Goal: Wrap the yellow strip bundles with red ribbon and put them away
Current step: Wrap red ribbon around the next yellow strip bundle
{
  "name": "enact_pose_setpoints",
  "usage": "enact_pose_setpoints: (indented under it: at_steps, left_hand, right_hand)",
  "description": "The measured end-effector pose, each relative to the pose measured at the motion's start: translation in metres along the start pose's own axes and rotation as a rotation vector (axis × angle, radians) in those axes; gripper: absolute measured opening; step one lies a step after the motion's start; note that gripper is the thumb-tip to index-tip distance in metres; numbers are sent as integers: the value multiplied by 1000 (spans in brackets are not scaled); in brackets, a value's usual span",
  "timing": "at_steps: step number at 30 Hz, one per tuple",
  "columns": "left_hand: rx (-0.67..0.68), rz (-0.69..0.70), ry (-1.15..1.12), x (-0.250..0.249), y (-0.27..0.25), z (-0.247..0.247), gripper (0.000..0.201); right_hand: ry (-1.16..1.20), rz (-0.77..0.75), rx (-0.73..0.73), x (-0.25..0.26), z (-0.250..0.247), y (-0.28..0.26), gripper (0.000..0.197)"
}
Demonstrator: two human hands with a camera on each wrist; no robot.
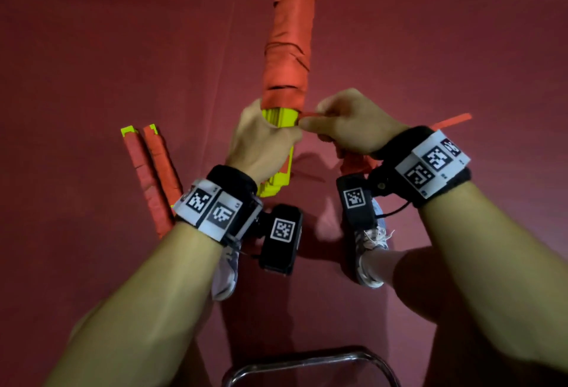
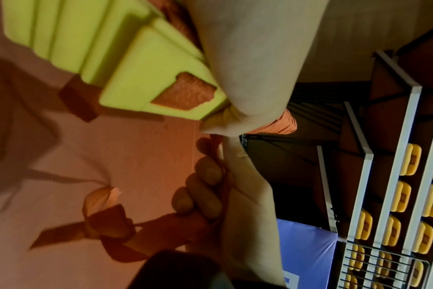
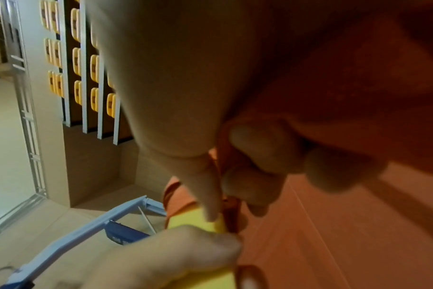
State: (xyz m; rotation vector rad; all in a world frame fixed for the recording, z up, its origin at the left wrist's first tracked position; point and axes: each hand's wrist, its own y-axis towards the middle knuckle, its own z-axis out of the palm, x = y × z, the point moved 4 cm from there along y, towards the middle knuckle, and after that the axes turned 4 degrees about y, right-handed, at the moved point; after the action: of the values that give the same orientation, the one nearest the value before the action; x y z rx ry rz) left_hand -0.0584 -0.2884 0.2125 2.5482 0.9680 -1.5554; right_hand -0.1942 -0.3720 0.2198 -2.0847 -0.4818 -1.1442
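Our left forearm (image 1: 147, 300) reaches forward over the red floor (image 1: 92, 48). Furthest left on that floor lie two wrapped bundles (image 1: 153, 177), side by side and touching. They are red over nearly their whole length, and one shows a yellow tip.

Next comes the left grip (image 1: 261, 141), its fingers curled round the bare yellow stretch of the bundle in hand (image 1: 289, 48). That bundle points away from us and is wrapped red from its far end down to just above this grip. Its near yellow end sticks out below the wrist.

Just to the right, the right grip (image 1: 347, 122) pinches the red ribbon (image 1: 313, 114) between thumb and forefinger, close against the bundle's edge. Spare ribbon is bunched in the palm, and a loose tail (image 1: 451, 121) runs off to the right.

We judge the wrap well under way, with only the near part left to cover. To do this turn well, we should:
- keep the ribbon taut from the last wind;
- lay it so it overlaps that edge and leaves no yellow gap;
- pin each pass with the left thumb;
- slide the left grip toward us as the red advances.

Slack would likely let the strips fan apart.
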Motion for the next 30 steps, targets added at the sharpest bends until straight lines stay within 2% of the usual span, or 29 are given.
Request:
enact_pose_setpoints:
  at_steps: [4,7,9,10,11,13,15,18,19,20,22,24,26,28,29,30]
  left_hand:
    - [-74,85,206,-10,-3,1,19]
    - [-104,147,365,-15,-9,8,28]
    - [-120,204,475,-14,-12,12,48]
    - [-115,237,497,-15,-13,14,58]
    - [-95,268,480,-17,-15,14,65]
    - [-13,278,319,-23,-18,13,69]
    - [89,205,117,-25,-15,8,62]
    - [423,70,-166,-22,-5,7,42]
    - [505,54,-232,-18,0,8,37]
    - [525,52,-248,-16,2,8,36]
    - [436,16,-259,-12,2,7,41]
    - [351,4,-293,-12,1,8,33]
    - [219,10,-244,-14,4,-1,16]
    - [75,33,-180,-9,15,-13,19]
    - [26,32,-155,-5,19,-19,20]
    - [-8,26,-140,-3,21,-23,20]
  right_hand:
    - [56,22,-33,3,3,4,34]
    - [138,64,-140,6,9,5,33]
    - [104,53,-193,7,14,1,61]
    - [114,37,-234,5,15,-1,70]
    - [150,18,-270,4,15,-3,70]
    - [280,-22,-295,2,12,-5,47]
    - [371,-91,-271,4,12,-9,18]
    - [390,-183,-217,7,16,-14,10]
    - [380,-204,-183,9,18,-14,13]
    - [353,-220,-145,12,20,-14,17]
    - [254,-223,-81,16,19,-13,24]
    - [240,-197,-49,20,15,-13,34]
    - [321,-108,-45,19,10,-10,53]
    - [371,-6,-59,13,7,-4,70]
    - [356,27,-66,9,5,0,65]
    - [324,40,-76,6,2,3,49]
